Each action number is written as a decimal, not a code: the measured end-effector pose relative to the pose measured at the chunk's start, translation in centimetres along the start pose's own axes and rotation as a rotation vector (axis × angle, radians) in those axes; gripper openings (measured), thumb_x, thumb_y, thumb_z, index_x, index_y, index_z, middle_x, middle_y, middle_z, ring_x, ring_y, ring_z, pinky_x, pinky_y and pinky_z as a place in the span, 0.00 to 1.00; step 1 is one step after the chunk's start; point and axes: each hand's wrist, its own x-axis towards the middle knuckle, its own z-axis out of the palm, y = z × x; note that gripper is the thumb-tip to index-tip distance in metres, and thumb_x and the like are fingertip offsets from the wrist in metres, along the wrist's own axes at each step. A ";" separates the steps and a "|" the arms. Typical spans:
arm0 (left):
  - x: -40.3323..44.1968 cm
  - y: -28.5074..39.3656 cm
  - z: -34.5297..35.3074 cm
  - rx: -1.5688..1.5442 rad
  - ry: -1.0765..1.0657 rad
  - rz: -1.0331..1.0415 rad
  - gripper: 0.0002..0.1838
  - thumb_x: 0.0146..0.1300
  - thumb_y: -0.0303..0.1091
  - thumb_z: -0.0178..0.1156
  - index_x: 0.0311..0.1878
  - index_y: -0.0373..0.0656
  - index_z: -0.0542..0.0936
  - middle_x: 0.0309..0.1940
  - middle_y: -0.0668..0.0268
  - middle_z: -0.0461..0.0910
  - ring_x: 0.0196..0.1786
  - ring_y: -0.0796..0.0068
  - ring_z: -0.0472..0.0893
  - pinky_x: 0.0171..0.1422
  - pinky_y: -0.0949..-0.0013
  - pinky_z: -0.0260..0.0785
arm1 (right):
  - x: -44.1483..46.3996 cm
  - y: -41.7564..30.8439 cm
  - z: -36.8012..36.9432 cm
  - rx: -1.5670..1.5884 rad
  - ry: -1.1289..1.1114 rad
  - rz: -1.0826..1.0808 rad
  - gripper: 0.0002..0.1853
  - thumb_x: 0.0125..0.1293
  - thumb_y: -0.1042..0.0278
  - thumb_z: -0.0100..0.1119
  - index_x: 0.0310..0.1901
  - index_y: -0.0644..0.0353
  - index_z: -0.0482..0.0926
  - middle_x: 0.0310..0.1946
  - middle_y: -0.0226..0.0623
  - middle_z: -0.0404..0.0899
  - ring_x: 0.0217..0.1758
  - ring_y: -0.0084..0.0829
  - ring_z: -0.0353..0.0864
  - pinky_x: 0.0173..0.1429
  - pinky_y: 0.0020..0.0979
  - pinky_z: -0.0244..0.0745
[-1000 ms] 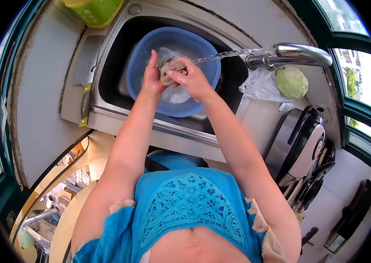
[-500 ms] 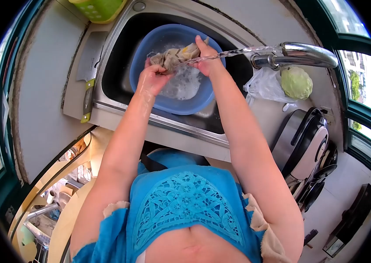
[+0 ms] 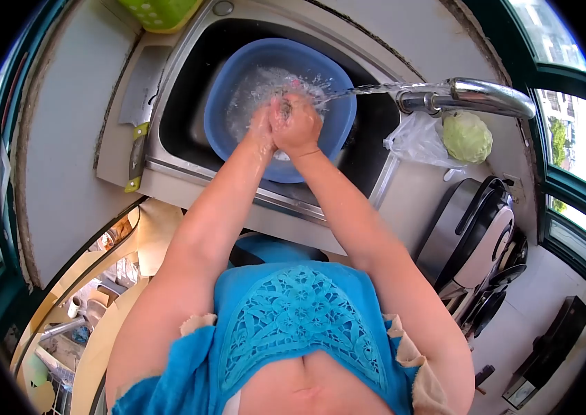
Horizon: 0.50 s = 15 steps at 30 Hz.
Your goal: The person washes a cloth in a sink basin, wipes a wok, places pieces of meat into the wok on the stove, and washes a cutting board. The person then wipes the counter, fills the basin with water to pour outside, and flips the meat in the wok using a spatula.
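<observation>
My left hand [image 3: 262, 126] and my right hand [image 3: 298, 126] are pressed together over a blue plastic basin [image 3: 341, 131] in the sink. Both are closed around a grey-beige cloth [image 3: 285, 108], of which only a small bunched bit shows between the fingers. Splashing water and foam surround the hands and hide part of the fingertips. From the curved metal faucet [image 3: 490, 95] on the right, a stream of water [image 3: 383, 88] runs to the hands.
Left of the steel sink [image 3: 189, 169] lies a cleaver [image 3: 142, 104] with a green-edged handle. A green cabbage [image 3: 468, 136] and a clear plastic bag [image 3: 417, 142] sit below the faucet. Nearer on the right stands a silver-black appliance [image 3: 469, 232]; a green container [image 3: 161, 12] is at the back left.
My hands were apart with the cloth stretched between them. They have come together lower in the basin, the right moving left, and the cloth is now bunched between them amid more splashing.
</observation>
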 end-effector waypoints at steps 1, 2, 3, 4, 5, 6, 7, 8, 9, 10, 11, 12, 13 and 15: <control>-0.6 0.9 3.3 0.076 0.355 -0.077 0.19 0.68 0.34 0.45 0.58 0.35 0.69 0.54 0.56 0.73 0.55 0.62 0.74 0.62 0.63 0.65 | 1.8 1.3 0.6 -0.081 -0.007 0.104 0.13 0.55 0.58 0.57 0.35 0.59 0.77 0.32 0.44 0.79 0.38 0.48 0.78 0.42 0.43 0.72; -0.8 1.0 2.8 0.091 0.263 -0.013 0.19 0.68 0.34 0.44 0.58 0.35 0.68 0.55 0.56 0.72 0.56 0.62 0.73 0.64 0.63 0.63 | 3.0 2.5 1.4 -0.095 0.029 0.163 0.15 0.58 0.55 0.55 0.35 0.60 0.77 0.31 0.46 0.79 0.37 0.50 0.77 0.41 0.44 0.72; -0.8 1.3 2.3 0.101 0.165 0.050 0.19 0.69 0.34 0.43 0.59 0.34 0.68 0.55 0.57 0.72 0.57 0.62 0.72 0.66 0.63 0.61 | 4.1 3.5 1.9 -0.111 0.065 0.218 0.17 0.61 0.53 0.53 0.36 0.61 0.77 0.31 0.48 0.79 0.36 0.52 0.77 0.41 0.44 0.72; -1.1 2.0 3.5 0.106 0.056 0.126 0.19 0.69 0.34 0.43 0.59 0.34 0.68 0.55 0.57 0.72 0.58 0.62 0.71 0.67 0.64 0.58 | 5.1 4.2 2.2 -0.020 0.018 0.291 0.19 0.62 0.51 0.52 0.35 0.62 0.77 0.30 0.49 0.79 0.36 0.52 0.77 0.41 0.43 0.72; -2.0 2.4 4.5 0.067 0.127 0.088 0.20 0.70 0.35 0.40 0.60 0.36 0.67 0.58 0.57 0.70 0.62 0.63 0.68 0.70 0.62 0.53 | 5.5 4.8 2.4 0.070 -0.035 0.368 0.21 0.63 0.49 0.50 0.35 0.63 0.77 0.29 0.50 0.79 0.35 0.51 0.77 0.41 0.42 0.72; -2.3 2.8 4.4 0.036 0.110 0.090 0.20 0.70 0.36 0.40 0.60 0.37 0.67 0.58 0.58 0.69 0.62 0.63 0.67 0.70 0.61 0.53 | 5.8 5.1 2.4 0.158 -0.089 0.439 0.23 0.64 0.47 0.49 0.35 0.64 0.77 0.28 0.51 0.78 0.34 0.51 0.77 0.40 0.41 0.72; -2.2 3.6 4.4 0.002 0.084 0.097 0.20 0.71 0.37 0.40 0.61 0.38 0.67 0.59 0.59 0.69 0.62 0.63 0.67 0.70 0.60 0.53 | 5.5 4.6 1.7 0.471 -0.280 0.627 0.28 0.64 0.42 0.47 0.37 0.66 0.77 0.31 0.46 0.79 0.36 0.45 0.78 0.43 0.36 0.71; -2.2 4.3 4.3 -0.036 0.059 0.102 0.20 0.71 0.38 0.40 0.61 0.39 0.67 0.60 0.59 0.69 0.63 0.63 0.66 0.70 0.59 0.53 | 4.4 4.3 1.3 0.579 -0.325 0.670 0.27 0.64 0.42 0.49 0.37 0.65 0.77 0.31 0.42 0.79 0.36 0.39 0.77 0.45 0.33 0.71; -1.9 5.0 4.3 -0.049 0.060 0.157 0.22 0.71 0.41 0.39 0.62 0.41 0.67 0.61 0.61 0.68 0.63 0.62 0.66 0.70 0.58 0.52 | 3.0 4.4 0.9 0.683 -0.370 0.714 0.26 0.64 0.43 0.50 0.37 0.63 0.78 0.32 0.38 0.79 0.37 0.33 0.77 0.46 0.31 0.70; -2.4 5.8 4.7 0.016 0.026 0.183 0.23 0.70 0.44 0.39 0.63 0.41 0.66 0.62 0.61 0.67 0.64 0.62 0.65 0.69 0.57 0.54 | 2.4 4.1 0.3 0.784 -0.418 0.756 0.24 0.64 0.43 0.52 0.37 0.62 0.79 0.32 0.34 0.79 0.37 0.27 0.77 0.47 0.29 0.69; -2.0 6.5 4.5 -0.034 -0.046 0.149 0.24 0.70 0.46 0.39 0.63 0.40 0.65 0.62 0.60 0.67 0.64 0.61 0.66 0.68 0.57 0.55 | 2.3 3.9 -0.2 0.795 -0.388 0.753 0.22 0.64 0.47 0.53 0.39 0.62 0.78 0.33 0.33 0.80 0.38 0.27 0.77 0.48 0.28 0.69; -1.7 6.7 4.3 -0.081 -0.112 0.111 0.26 0.70 0.47 0.39 0.63 0.40 0.65 0.62 0.60 0.67 0.63 0.60 0.66 0.67 0.57 0.57 | 2.4 3.2 -1.0 0.809 -0.356 0.758 0.20 0.64 0.50 0.55 0.41 0.62 0.78 0.35 0.33 0.80 0.39 0.26 0.77 0.49 0.27 0.68; -1.9 6.3 4.7 -0.021 -0.139 0.051 0.26 0.71 0.48 0.39 0.64 0.41 0.64 0.61 0.60 0.67 0.63 0.60 0.67 0.67 0.57 0.58 | 2.5 2.5 -1.6 0.827 -0.320 0.766 0.18 0.64 0.53 0.56 0.43 0.62 0.78 0.36 0.33 0.80 0.39 0.25 0.77 0.50 0.26 0.68; -2.1 5.7 5.9 0.106 -0.195 -0.065 0.27 0.71 0.49 0.39 0.65 0.41 0.63 0.60 0.60 0.69 0.61 0.60 0.68 0.66 0.57 0.59 | 3.9 1.4 -2.4 0.886 -0.410 0.681 0.14 0.63 0.59 0.58 0.41 0.63 0.77 0.35 0.33 0.79 0.38 0.22 0.75 0.46 0.26 0.69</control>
